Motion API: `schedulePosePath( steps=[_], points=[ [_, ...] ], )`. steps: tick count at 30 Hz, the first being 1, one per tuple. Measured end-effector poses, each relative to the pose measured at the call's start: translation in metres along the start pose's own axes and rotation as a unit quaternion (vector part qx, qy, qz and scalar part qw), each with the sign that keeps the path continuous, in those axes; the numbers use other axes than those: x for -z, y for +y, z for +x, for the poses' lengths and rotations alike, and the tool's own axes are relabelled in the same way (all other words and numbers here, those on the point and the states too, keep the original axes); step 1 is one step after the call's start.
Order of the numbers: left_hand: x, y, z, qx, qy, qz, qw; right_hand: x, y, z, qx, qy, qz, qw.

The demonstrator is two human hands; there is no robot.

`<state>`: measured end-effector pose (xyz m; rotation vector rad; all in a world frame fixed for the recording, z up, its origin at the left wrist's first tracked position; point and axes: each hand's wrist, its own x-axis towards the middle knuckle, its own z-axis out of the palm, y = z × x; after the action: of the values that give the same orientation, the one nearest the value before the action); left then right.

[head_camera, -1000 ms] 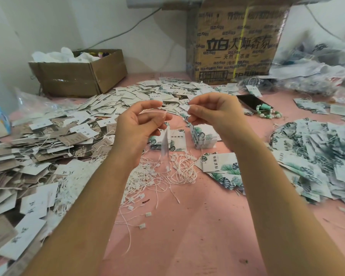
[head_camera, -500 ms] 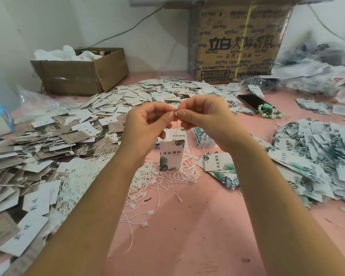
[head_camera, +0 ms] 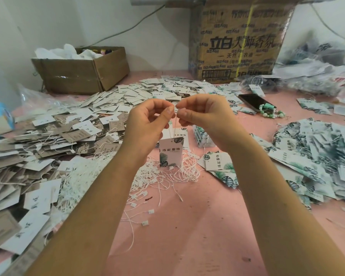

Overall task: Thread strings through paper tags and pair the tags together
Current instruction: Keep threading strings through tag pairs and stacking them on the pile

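The open cardboard box (head_camera: 82, 76) back left holds crumpled white plastic; I can't see into the tall printed carton (head_camera: 241, 42). Left hand (head_camera: 147, 124) and right hand (head_camera: 203, 118) each pinch the string (head_camera: 175, 124), and the leaf-printed tag (head_camera: 170, 152) dangles above the loose strings (head_camera: 189, 170). A second ago the hands were apart; now the fingertips nearly meet.

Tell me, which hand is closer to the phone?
Right. The right hand is held up just left of the phone; the left hand is farther left, on the right hand's other side. Both pinch the string.
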<state>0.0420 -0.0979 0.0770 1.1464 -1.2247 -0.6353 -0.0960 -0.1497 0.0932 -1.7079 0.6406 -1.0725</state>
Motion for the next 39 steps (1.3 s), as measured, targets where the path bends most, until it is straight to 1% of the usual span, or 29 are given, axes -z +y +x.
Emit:
schedulePosePath(
  steps=[3, 7, 10, 19, 26, 29, 32, 36, 39],
  points=[
    [-0.001, 0.0, 0.0, -0.001, 0.001, 0.003, 1.0, -0.001, -0.001, 0.0, -0.004, 0.005, -0.014, 1.0],
    [0.0, 0.001, 0.0, -0.008, -0.008, 0.003, 1.0, -0.002, -0.002, 0.0, 0.012, 0.032, -0.066, 0.997],
    [-0.002, 0.0, -0.001, -0.009, -0.01, 0.007, 1.0, -0.001, 0.0, 0.0, 0.017, 0.056, -0.063, 0.996],
    [-0.003, 0.0, -0.001, -0.025, 0.002, 0.017, 1.0, -0.002, 0.001, 0.001, 0.027, 0.043, -0.016, 0.999],
    [-0.003, -0.003, 0.0, -0.07, 0.023, 0.085, 0.994, -0.006, 0.001, 0.001, 0.023, 0.068, -0.014, 0.997],
    [-0.003, -0.003, 0.0, -0.084, 0.03, 0.093, 0.992, -0.007, 0.001, 0.001, 0.027, 0.079, -0.011, 0.996],
    [-0.003, -0.004, 0.0, -0.101, 0.041, 0.099, 0.989, -0.01, 0.001, 0.001, 0.022, 0.08, 0.017, 0.996],
    [-0.003, -0.005, -0.001, -0.112, 0.062, 0.084, 0.988, -0.014, 0.002, 0.002, -0.006, 0.068, 0.07, 0.995],
    [-0.001, -0.004, -0.001, -0.066, 0.045, 0.027, 0.996, -0.011, 0.002, 0.002, -0.019, 0.064, 0.083, 0.994]
  ],
)
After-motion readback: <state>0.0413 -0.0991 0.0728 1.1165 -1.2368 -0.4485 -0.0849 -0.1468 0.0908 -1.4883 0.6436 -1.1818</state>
